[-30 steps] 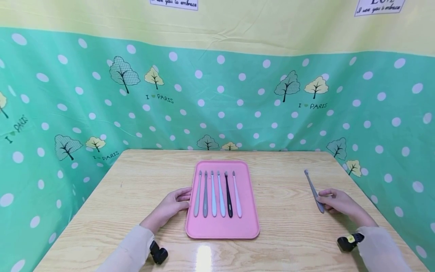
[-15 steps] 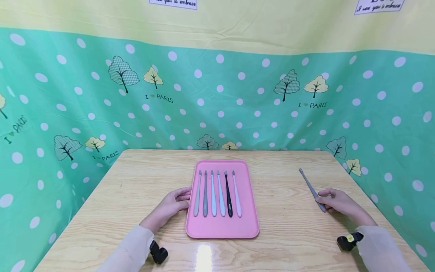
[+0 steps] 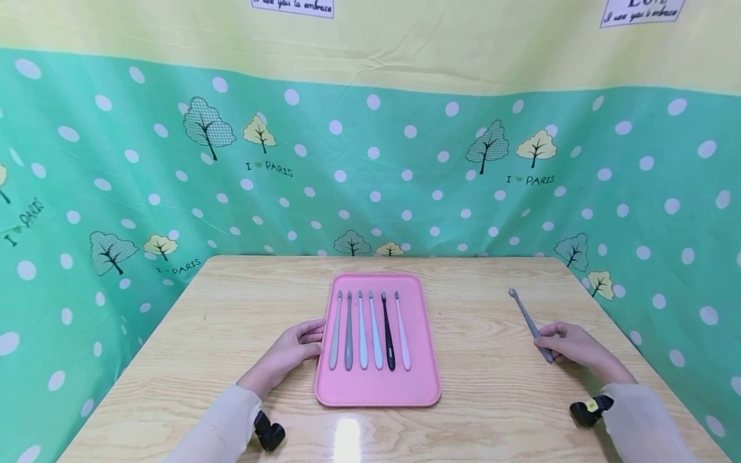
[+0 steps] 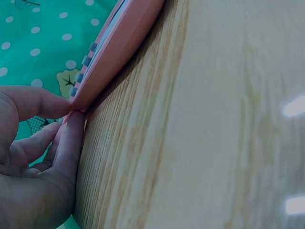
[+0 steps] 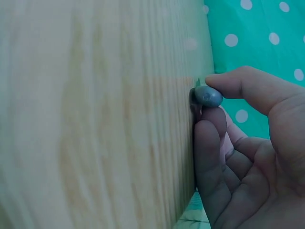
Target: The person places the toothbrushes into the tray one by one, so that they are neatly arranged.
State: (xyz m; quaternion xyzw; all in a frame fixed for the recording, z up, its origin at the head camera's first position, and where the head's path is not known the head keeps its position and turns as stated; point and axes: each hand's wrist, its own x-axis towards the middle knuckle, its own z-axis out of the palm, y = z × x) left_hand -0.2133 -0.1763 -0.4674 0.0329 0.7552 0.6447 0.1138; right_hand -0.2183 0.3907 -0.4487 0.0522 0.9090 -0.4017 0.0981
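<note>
On the right side of the table my right hand [image 3: 573,345] pinches a dark grey toothbrush [image 3: 525,315] by its handle, between thumb and fingers. Its head points away and to the left. In the right wrist view the rounded handle end [image 5: 209,96] shows close to the wood, between the thumb and fingertips. My left hand [image 3: 289,352] grips the left edge of a pink tray [image 3: 379,390], thumb and fingertips at its rim in the left wrist view. Several toothbrushes lie in a row on the tray: grey, pale blue, black [image 3: 389,334] and pink [image 3: 402,334], heads at the far end.
The wooden table [image 3: 475,379] runs back to a green dotted curtain [image 3: 376,173], which hangs behind it and along both sides. Black wrist cameras [image 3: 269,431] are strapped at both sleeves.
The head of the grey toothbrush has swung a little to the left in my right hand. My left hand and the tray keep their places.
</note>
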